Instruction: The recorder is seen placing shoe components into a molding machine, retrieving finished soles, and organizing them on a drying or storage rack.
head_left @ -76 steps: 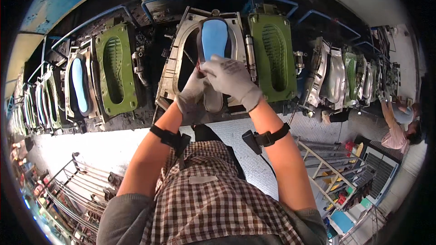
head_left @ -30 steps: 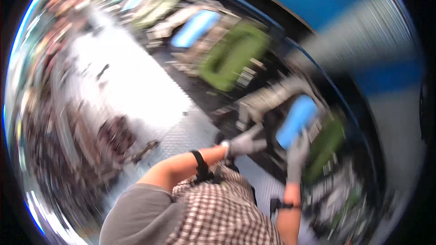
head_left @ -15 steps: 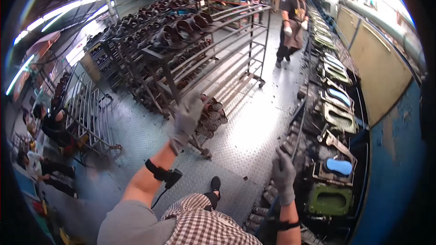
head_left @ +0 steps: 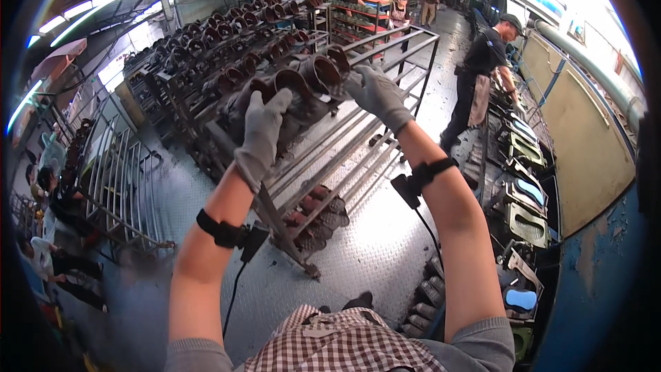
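My left hand (head_left: 261, 134), in a grey glove, is at the near end of a row of dark boots on a metal rack (head_left: 237, 141). Its thumb and fingers stand apart beside the nearest boot (head_left: 292, 86), whose brown opening faces me. At the other end of the row, my right hand (head_left: 380, 96), gloved alike, has its fingers stretched toward another boot (head_left: 323, 72). The boots lie between my two hands. Fingertip contact is partly hidden. Black straps with small boxes sit on both my forearms.
More boots (head_left: 317, 217) rest on the rack's lower bars. Behind are further loaded racks (head_left: 213, 31). On the right runs a line of green moulds (head_left: 527, 227) and blue pads (head_left: 521, 299). A co-worker (head_left: 485, 62) leans over that line. A barred rack (head_left: 124, 172) stands left.
Both my hands have moved forward and up to the boots on the rack, the right one coming across from beside the mould line. The co-worker has turned and bent toward the moulds.
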Demonstrator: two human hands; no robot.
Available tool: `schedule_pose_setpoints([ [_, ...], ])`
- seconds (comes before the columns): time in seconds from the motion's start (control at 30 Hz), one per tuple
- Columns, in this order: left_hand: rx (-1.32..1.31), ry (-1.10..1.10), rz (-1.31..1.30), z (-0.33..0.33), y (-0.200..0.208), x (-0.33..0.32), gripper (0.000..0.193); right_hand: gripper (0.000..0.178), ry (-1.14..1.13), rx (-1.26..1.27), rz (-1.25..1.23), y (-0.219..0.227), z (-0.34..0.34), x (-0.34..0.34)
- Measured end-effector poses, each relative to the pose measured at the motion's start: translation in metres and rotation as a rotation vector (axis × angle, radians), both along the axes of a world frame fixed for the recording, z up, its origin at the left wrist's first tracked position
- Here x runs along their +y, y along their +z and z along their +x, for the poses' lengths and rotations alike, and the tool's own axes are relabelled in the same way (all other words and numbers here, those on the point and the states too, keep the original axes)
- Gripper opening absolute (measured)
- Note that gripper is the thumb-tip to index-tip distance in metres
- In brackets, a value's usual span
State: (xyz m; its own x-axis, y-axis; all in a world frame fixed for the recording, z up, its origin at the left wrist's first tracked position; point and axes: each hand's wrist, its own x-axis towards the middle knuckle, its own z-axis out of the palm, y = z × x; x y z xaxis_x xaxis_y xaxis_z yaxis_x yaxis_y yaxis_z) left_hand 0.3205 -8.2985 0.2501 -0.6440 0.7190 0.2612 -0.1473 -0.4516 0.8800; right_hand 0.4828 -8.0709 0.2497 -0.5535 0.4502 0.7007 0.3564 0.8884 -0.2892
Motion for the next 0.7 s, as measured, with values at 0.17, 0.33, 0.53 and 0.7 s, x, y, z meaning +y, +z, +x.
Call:
schedule_pose_setpoints([
  [0.17, -0.174, 0.041, -0.029, 0.012, -0.004, 0.017, 0.070, 0.057, 0.075, -0.346, -0.118, 0.030, -0.093, 0.060],
  [0.33, 0.229, 0.467, -0.190, -0.012, -0.020, 0.034, 0.075, 0.043, 0.172, -0.262, -0.216, -0.015, -0.129, 0.060],
  [0.53, 0.568, 0.708, -0.582, -0.059, -0.026, 0.043, 0.034, 0.038, 0.170, 0.232, -0.262, -0.041, -0.130, 0.066],
  [0.7, 0.743, 0.451, -0.375, -0.105, -0.078, 0.034, 0.035, 0.043, 1.309, 1.095, -1.625, -0.140, -0.082, 0.109],
])
